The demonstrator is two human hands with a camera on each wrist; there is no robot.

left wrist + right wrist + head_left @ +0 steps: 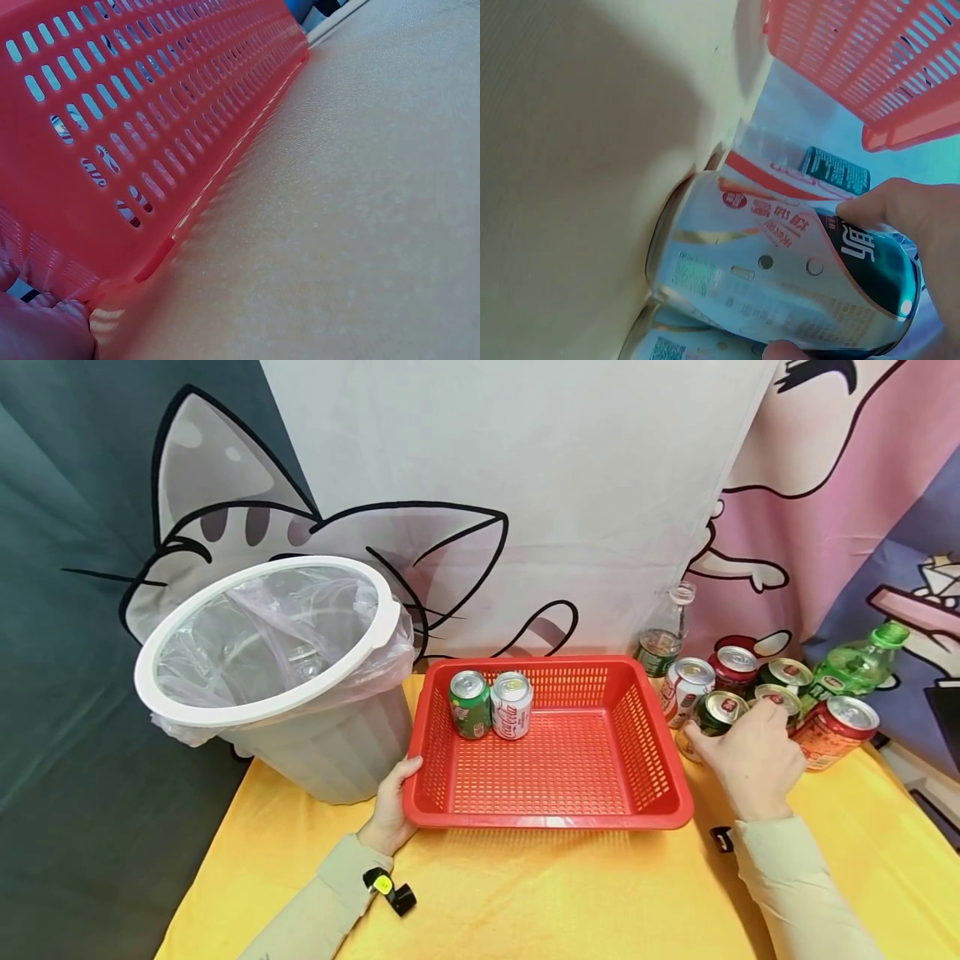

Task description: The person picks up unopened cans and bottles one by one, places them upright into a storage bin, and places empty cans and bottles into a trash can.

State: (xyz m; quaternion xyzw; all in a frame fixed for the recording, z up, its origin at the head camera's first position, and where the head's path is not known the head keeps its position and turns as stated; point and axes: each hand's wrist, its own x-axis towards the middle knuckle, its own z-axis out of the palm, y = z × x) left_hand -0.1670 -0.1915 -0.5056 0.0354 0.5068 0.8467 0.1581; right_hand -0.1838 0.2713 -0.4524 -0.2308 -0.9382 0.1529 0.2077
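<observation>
My left hand [393, 806] grips the front left corner of a red plastic basket [547, 821]. Inside that basket, at its left end, a green can [471, 718] and a white Coca-Cola can [512, 714] stand upright side by side. At the right, my right hand [753, 768] holds a drink can [780, 270] with a dark green top and a pale, gold-striped body. In the right wrist view the thumb lies on one side of this can and a fingertip shows on the other. A similar can [679, 345] stands right beside it.
Around the right hand stand a white-and-red can [688, 685], a dark red can [733, 668], a dark can [785, 675], an orange-red can [840, 731], a green bottle [855, 664] and a clear bottle [663, 631]. A lined grey bin [337, 752] stands left on the yellow tablecloth [525, 893].
</observation>
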